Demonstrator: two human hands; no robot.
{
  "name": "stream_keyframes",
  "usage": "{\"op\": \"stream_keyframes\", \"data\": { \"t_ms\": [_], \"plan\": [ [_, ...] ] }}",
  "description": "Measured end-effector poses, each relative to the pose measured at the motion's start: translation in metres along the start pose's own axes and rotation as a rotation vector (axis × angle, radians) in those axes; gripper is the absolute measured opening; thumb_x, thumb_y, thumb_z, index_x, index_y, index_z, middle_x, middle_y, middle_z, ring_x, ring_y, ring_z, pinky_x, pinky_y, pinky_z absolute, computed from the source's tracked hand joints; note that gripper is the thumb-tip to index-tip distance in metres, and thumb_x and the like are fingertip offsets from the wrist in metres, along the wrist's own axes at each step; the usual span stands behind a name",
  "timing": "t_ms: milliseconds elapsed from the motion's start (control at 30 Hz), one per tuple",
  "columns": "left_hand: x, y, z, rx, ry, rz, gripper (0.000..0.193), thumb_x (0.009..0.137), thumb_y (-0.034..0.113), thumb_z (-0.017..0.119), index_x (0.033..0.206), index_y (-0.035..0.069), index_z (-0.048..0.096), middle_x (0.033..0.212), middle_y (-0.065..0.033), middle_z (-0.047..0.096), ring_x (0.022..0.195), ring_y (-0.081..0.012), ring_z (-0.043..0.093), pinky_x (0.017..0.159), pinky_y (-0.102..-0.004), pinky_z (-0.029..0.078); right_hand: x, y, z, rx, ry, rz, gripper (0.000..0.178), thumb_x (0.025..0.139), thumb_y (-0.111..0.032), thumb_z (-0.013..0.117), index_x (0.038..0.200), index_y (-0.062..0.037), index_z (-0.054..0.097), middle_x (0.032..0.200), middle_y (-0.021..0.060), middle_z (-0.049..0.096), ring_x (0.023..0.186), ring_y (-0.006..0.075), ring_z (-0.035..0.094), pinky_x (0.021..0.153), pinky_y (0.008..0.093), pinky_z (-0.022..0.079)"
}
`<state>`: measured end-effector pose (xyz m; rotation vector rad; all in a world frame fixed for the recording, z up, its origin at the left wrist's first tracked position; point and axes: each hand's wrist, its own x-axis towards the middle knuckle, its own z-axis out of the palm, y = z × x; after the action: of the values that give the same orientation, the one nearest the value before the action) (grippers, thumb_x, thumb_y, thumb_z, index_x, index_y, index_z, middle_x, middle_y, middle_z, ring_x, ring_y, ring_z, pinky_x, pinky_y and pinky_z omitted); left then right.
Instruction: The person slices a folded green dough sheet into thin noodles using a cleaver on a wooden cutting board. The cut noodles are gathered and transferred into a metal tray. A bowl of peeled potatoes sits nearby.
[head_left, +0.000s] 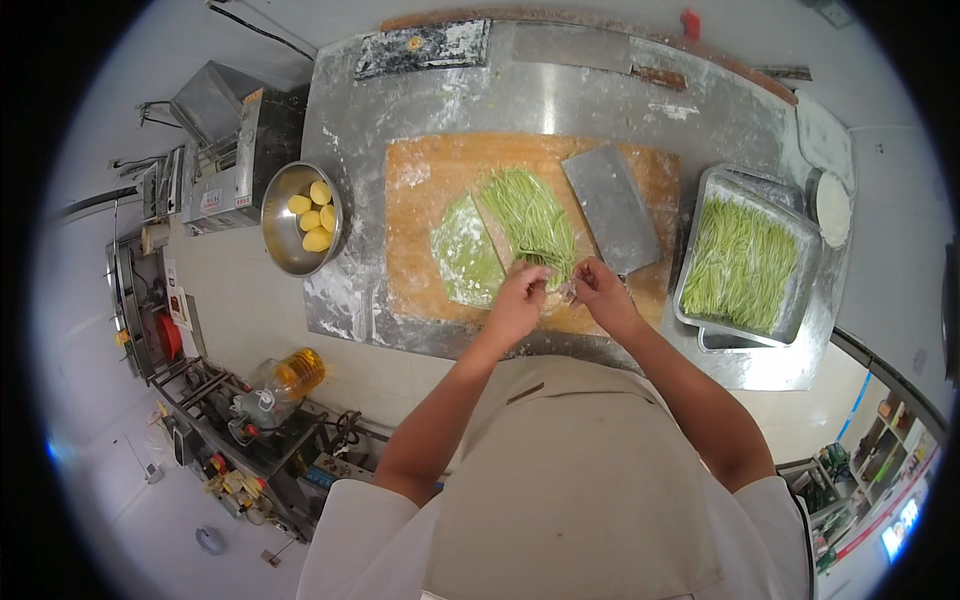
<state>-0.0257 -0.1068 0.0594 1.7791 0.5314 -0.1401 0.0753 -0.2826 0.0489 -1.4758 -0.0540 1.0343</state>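
A metal table, streaked with white powder, carries a wooden board. Stacked metal trays sit right of the board; a dark, powdery panel lies beyond its left part.

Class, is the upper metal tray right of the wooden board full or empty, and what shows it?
Filled, not empty: green noodles cover most of the upper metal tray, leaving bare edges; their depth cannot be told.

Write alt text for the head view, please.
A person's left hand and right hand work at the near end of green strands on a wooden board, between green dough and a metal blade. A bowl of what look like potatoes stands left, a tray of similar strands right.
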Motion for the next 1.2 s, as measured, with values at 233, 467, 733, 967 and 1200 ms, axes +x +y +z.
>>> {"op": "stream_keyframes", "data": {
  "t_ms": [233,467,733,967,1200],
  "plan": [
    [-0.007,0.016,0.009,-0.391,-0.247,-0.305,0.016,0.097,0.003,0.064,0.113,0.002,0.067,0.103,-0.0031,0.062,0.087,-0.0115,0.058,0.072,-0.0282,0.049,0.007,-0.027,0.003,0.066,-0.005,0.047,0.010,0.100,-0.005,0.060,0.108,-0.0004,0.057,0.091,0.0056,0.062,0.075,0.0128,0.063,0.062,0.0289,0.053],
    [0.000,0.067,-0.007,-0.360,0.003,-0.121,0.005,0.104,0.007,0.063,0.106,0.003,0.063,0.083,0.0042,0.060,0.073,-0.0034,0.052,0.064,-0.0225,0.044,0.014,-0.116,0.025,0.088,-0.004,-0.039,0.012,0.099,-0.004,0.062,0.109,-0.0013,0.057,0.094,0.0041,0.063,0.076,0.0108,0.062,0.060,0.0276,0.053],
    [0.019,0.031,-0.020,-0.111,-0.041,-0.247,0.010,0.102,0.010,0.063,0.105,0.001,0.063,0.084,0.0015,0.062,0.074,-0.0068,0.055,0.064,-0.0256,0.045,0.063,-0.067,0.011,-0.525,0.011,-0.215,0.016,0.100,-0.010,0.060,0.113,-0.0017,0.059,0.103,0.0169,0.068,0.085,0.0348,0.068,0.068,0.0434,0.057],
    [0.006,-0.039,-0.013,-0.097,0.312,-0.285,0.028,0.098,0.014,0.063,0.119,-0.005,0.065,0.100,-0.0115,0.072,0.090,-0.0179,0.067,0.082,-0.0323,0.053,0.042,-0.020,0.000,-0.897,0.203,-0.188,0.035,0.099,-0.011,0.052,0.132,-0.0013,0.056,0.117,0.0289,0.065,0.110,0.0495,0.062,0.093,0.0562,0.052],
    [0.052,0.000,0.002,-0.135,0.385,-0.428,0.030,0.097,0.016,0.065,0.117,-0.006,0.065,0.101,-0.0126,0.072,0.092,-0.0201,0.067,0.082,-0.0323,0.052,0.091,0.015,0.018,-0.329,0.261,-0.031,0.041,0.096,-0.008,0.058,0.136,0.0025,0.055,0.124,0.0237,0.066,0.114,0.0371,0.065,0.099,0.0436,0.052]
  ]
}}
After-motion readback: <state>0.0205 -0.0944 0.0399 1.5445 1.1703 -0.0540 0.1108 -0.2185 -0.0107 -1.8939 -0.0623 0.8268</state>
